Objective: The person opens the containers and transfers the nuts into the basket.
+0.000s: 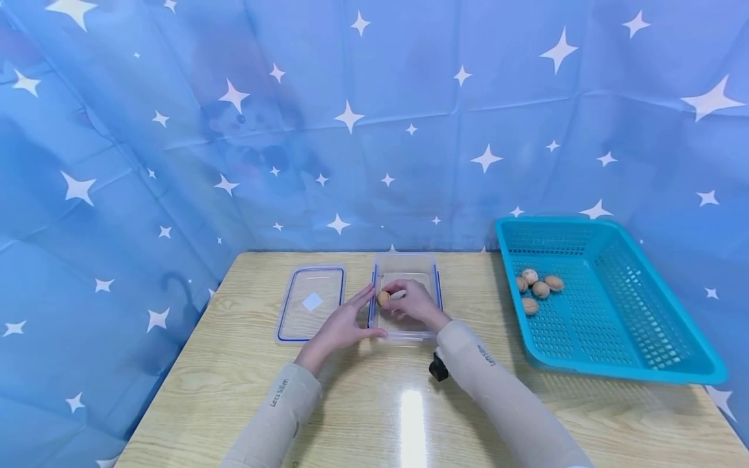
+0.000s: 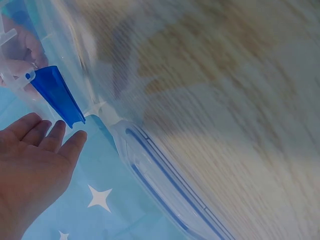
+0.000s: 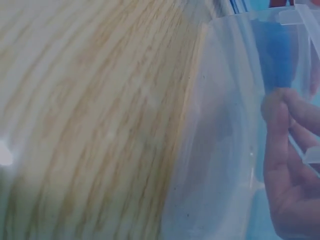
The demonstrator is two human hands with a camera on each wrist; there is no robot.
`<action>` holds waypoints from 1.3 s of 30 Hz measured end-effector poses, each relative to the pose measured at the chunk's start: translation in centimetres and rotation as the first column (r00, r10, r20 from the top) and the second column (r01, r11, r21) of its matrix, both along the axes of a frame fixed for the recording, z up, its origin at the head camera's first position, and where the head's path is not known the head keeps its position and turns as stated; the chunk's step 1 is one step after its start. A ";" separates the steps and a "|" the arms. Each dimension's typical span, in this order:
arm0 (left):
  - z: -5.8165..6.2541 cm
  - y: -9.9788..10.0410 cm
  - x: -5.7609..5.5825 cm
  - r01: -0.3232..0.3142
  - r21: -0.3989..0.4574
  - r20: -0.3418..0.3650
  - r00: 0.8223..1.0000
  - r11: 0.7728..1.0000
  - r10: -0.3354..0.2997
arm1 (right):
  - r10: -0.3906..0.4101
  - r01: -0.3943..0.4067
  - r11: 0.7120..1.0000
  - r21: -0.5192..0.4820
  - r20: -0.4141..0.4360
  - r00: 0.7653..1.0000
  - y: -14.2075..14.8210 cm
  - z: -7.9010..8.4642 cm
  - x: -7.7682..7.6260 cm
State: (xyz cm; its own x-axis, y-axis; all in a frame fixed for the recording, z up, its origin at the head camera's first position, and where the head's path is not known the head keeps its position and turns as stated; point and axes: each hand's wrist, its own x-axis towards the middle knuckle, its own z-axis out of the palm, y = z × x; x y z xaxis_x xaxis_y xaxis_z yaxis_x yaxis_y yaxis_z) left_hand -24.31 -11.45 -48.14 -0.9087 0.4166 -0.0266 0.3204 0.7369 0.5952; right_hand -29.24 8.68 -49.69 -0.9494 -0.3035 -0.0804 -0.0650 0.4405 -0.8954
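Observation:
A clear plastic box (image 1: pixel 404 262) with blue side clips stands near the table's far edge. My right hand (image 1: pixel 414 301) reaches over it and pinches a walnut (image 1: pixel 383 299) between thumb and fingertips, close to the box's left wall. Through the clear wall in the right wrist view, the same hand (image 3: pixel 290 170) shows with its fingers bent around the nut. Along the box's left side lies my left hand (image 1: pixel 344 325), fingers stretched out and thumb at the near left corner. In the left wrist view its fingertips are right at a blue clip (image 2: pixel 56 95).
Left of the box lies its clear lid (image 1: pixel 322 286) with a blue seal and a white label (image 1: pixel 313 301). A teal basket (image 1: pixel 597 325) on the right holds several walnuts (image 1: pixel 541 289). Behind the wooden table (image 1: pixel 374 403) hangs a blue star-patterned cloth (image 1: pixel 398 149).

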 end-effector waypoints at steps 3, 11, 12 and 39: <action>-0.1 0.0 0.0 0.001 -0.006 0.006 1.000 1.000 -0.001 | 0.021 -0.021 1.000 0.001 -0.043 0.999 0.4 0.7 0.2; -0.1 0.1 -0.1 0.001 -0.011 0.005 1.000 1.000 -0.001 | 0.101 -0.108 0.994 -0.027 -0.184 0.978 2.9 6.3 0.2; -0.1 0.2 -0.1 -0.001 -0.010 0.006 1.000 1.000 0.001 | 0.099 -0.107 0.994 -0.031 -0.195 0.976 3.4 7.2 0.2; 0.0 0.2 0.0 -0.016 0.006 0.037 0.999 1.000 0.016 | -0.059 0.074 0.940 0.333 -0.053 0.997 27.7 9.7 1.7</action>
State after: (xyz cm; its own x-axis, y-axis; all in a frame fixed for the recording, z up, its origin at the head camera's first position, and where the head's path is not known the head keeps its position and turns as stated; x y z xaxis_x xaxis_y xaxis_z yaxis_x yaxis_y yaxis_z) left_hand -24.31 -11.24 -48.14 -0.9136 0.4026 -0.0577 0.2864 0.7376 0.6114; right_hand -27.51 36.37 -40.01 -0.9712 -0.2021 -0.1261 -0.0596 0.7186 -0.6929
